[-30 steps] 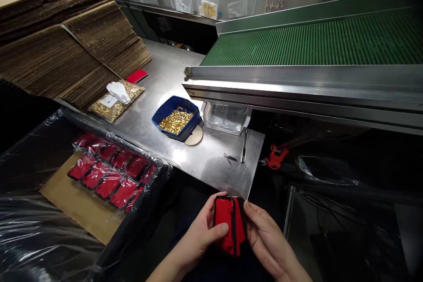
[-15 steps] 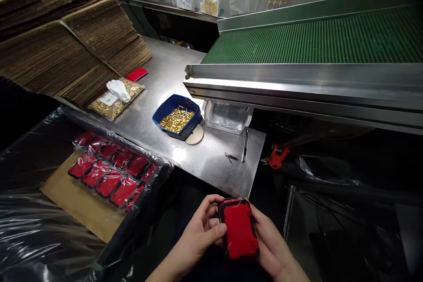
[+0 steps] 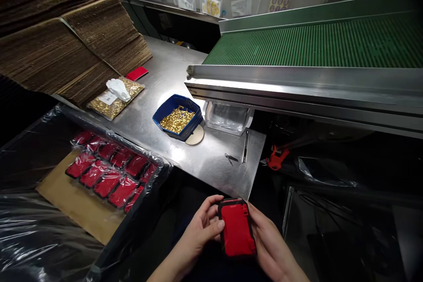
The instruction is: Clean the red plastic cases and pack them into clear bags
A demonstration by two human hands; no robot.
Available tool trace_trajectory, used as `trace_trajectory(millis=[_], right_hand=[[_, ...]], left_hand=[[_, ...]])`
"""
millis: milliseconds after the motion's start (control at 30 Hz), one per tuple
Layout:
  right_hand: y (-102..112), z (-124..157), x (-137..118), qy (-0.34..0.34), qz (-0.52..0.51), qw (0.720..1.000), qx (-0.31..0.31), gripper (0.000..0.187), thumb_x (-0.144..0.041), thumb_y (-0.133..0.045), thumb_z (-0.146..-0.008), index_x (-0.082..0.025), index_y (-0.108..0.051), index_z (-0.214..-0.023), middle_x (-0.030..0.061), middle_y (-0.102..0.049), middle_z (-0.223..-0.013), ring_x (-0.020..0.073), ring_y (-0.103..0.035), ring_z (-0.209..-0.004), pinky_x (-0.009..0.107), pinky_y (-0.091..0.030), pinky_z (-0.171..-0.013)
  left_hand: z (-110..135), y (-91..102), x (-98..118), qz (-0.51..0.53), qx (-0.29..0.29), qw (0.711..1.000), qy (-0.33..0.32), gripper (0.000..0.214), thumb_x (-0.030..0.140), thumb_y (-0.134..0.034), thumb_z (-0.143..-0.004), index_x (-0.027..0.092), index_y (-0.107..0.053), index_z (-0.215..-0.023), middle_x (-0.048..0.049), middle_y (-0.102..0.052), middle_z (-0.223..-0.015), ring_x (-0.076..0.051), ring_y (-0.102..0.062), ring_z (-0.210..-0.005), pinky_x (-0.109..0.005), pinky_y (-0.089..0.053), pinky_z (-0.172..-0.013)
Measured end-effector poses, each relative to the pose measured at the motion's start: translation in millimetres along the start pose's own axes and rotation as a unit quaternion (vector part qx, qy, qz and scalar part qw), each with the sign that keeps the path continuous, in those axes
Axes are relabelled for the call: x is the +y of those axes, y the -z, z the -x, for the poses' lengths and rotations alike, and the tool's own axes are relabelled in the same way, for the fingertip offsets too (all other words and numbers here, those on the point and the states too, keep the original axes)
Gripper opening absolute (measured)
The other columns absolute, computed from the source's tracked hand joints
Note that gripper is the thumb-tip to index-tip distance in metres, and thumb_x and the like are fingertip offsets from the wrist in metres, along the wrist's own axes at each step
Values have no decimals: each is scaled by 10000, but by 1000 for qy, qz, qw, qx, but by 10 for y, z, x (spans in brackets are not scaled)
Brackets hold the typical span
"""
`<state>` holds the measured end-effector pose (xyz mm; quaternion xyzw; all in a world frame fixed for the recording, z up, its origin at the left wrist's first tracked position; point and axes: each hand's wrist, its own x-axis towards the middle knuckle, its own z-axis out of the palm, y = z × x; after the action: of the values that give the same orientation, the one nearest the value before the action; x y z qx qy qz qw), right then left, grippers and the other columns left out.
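holding the red case (image 3: 237, 228) flat and level seemed the good way to me, with pressure only on its black edges. my left hand (image 3: 198, 233) was curled on its left side, thumb on the front. my right hand (image 3: 271, 242) cupped it from below, low before the steel table (image 3: 211, 163).
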<state>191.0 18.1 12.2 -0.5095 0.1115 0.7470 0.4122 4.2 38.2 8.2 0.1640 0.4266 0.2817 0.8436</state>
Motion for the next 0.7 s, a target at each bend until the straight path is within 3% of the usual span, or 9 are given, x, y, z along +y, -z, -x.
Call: trace_trajectory(millis=[167,300,367,433,500,567,633,700], right_hand=[[-48,10,-16,16,-7,1000,3,347,-363,-809,-880,-126,-730,-1121,96,-788,-1077,217,-733,-980,309,-575,-895],[-153,-5,85,-32,-8,999,-38,368,-376,-812,-868,-136,-734,-1135,93,-793,-1032,197,-730,-878,314,-561,-843],[-200,-19,155,-25,43,997,-65,393,-421,-768,-898,-164,-724,-1192,90,-792,-1092,202,-729,-919,312,-544,-848],[-209,-19,174,22,179,979,-100,390,-494,-651,-972,-202,-724,-1220,79,-782,-1165,212,-719,-1016,306,-520,-879],[-198,5,97,72,392,909,-123,421,-548,-502,-1035,-233,-749,-1165,58,-795,-1081,215,-721,-978,302,-504,-831],[-232,28,-70,99,588,795,-110,469,-551,-418,-1058,-250,-775,-1010,28,-787,-867,207,-720,-806,298,-471,-714],[-385,-14,-277,142,699,698,-58,465,-509,-400,-1065,-260,-754,-896,6,-758,-760,203,-704,-714,303,-437,-660],[-685,-186,-459,225,733,643,2,398,-459,-409,-1068,-266,-729,-929,5,-776,-865,212,-722,-818,314,-458,-730]], left_hand=[[-3,27,-5,1,17,1000,9,580,394,-818,-857,291,-584,-1377,-107,-654,-1384,-261,-656,-1172,-292,-522,-831],[16,78,-67,80,-18,996,-23,729,485,-838,-821,270,-562,-1461,-130,-644,-1437,-301,-608,-1297,-380,-449,-1088],[40,118,-101,140,-55,988,-24,733,527,-802,-842,261,-560,-1481,-138,-615,-1489,-334,-565,-1368,-436,-393,-1169],[76,165,-131,187,-86,978,-26,653,507,-752,-885,251,-589,-1463,-136,-566,-1551,-365,-515,-1427,-485,-376,-1193],[123,217,-161,228,-104,968,-33,561,445,-704,-917,218,-630,-1425,-142,-543,-1577,-386,-492,-1451,-516,-377,-1194],[183,272,-193,269,-117,956,-30,483,401,-640,-943,196,-669,-1379,-152,-579,-1544,-393,-531,-1420,-531,-418,-1156],[253,331,-225,302,-127,944,-27,472,419,-584,-957,198,-684,-1362,-160,-585,-1537,-401,-560,-1395,-544,-447,-1120],[333,387,-247,308,-127,942,-40,530,450,-575,-945,195,-654,-1404,-188,-548,-1564,-422,-557,-1394,-559,-410,-1147]])
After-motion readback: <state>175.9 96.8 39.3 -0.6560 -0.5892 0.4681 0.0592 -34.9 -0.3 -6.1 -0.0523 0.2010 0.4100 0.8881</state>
